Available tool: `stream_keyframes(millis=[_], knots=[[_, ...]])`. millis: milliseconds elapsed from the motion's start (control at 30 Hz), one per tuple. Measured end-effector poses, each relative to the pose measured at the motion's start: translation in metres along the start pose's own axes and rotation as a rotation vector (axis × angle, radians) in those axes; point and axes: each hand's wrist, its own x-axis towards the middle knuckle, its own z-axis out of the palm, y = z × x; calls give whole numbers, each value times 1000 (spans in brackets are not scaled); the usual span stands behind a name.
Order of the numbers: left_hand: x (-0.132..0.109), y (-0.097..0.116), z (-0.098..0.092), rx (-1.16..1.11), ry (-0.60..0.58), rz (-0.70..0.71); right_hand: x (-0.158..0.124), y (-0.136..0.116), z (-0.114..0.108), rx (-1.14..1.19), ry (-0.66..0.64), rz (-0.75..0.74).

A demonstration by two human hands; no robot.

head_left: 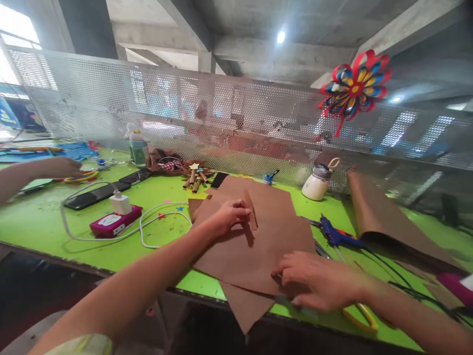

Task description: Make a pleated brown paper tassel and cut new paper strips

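My left hand (229, 218) is over the middle of the brown paper sheets (273, 246), its fingers pinched on a narrow brown paper strip (251, 211). The strip stands tilted above the sheets and casts a shadow. My right hand (320, 281) rests at the right front edge of the same sheets, fingers bent and thumb apart, with nothing clear between them. Beside it, partly under the wrist, lie scissors with a yellow handle (365, 320). A blue glue gun (338, 234) lies just beyond the right hand.
A white bottle (317, 183), rolled brown paper (391, 227), a purple power block (116, 222) with a white cable, phones (98, 195) and small paper rolls (194, 180) stand about. Another person's hand (64, 167) reaches in at left. A perforated metal screen (236, 113) borders the green table.
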Motion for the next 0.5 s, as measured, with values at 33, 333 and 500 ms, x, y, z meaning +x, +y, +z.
stream_keyframes(millis=[33,333,500], knots=[[0,-10,-3,-43,35,0,-2,4,-3,56,24,28],[-5,-20,-5,27,208,-55,46,58,52,-135,396,261],[4,-10,7,159,231,-137,49,56,70,-131,319,229]])
